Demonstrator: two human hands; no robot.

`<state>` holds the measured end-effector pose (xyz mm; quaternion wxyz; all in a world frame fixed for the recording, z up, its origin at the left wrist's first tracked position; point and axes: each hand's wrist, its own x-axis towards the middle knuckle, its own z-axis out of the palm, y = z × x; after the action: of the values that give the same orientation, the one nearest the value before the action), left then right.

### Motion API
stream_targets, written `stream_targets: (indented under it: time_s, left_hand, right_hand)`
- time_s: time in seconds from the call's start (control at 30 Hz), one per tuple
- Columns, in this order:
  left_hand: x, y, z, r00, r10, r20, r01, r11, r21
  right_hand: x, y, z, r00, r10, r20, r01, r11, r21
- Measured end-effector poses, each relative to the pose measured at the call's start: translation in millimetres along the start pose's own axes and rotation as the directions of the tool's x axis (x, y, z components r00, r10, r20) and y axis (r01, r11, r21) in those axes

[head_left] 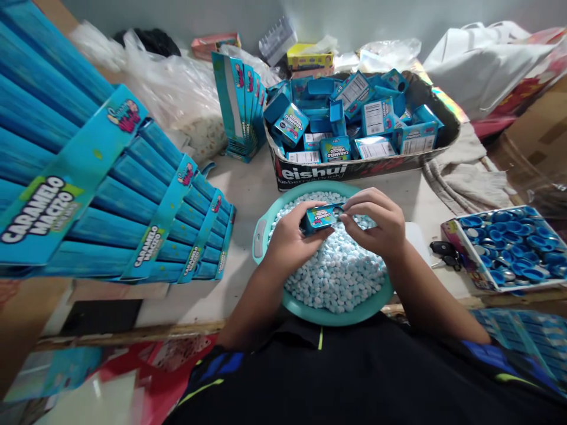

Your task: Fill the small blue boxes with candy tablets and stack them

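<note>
"Head view, biggest first?"

"Stacked blue packs (pixel 66 200) on the left, labelled CARAMELO MACIZO. Next, a black carton (pixel 363 167) showing 'eishui'; its smaller line is partly cut off."

"Closer in?"

"A turquoise bowl (pixel 341 319) of pale pieces (pixel 336 274). Above it, the left hand (pixel 292 239) is clamped on a small box (pixel 321 218), long axis crosswise, pointing toward the right hand (pixel 376 219)."

"Right fingers?"

"Bunched at the box's right end; can't tell whether they grip. Its label: CARAMELO MACIZO."
</note>
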<state>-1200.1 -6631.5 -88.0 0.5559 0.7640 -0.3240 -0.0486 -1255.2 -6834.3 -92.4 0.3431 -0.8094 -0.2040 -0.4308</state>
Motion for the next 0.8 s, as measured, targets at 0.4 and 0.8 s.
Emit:
stream_targets:
  time_s: [0.4,0.8]
  left_hand:
    - [0,-2,-1.0,1.000,0.009,-0.024,-0.009,1.000,0.022]
    - [-1,-7,-1.1,0.997,0.007,-0.072,-0.003,0.999,0.049]
  right_hand:
    - [-5,6,0,0.980,0.184,0.081,-0.194,0.971,0.139]
    - [-12,15,-2,0.926,0.353,0.136,-0.377,0.892,0.248]
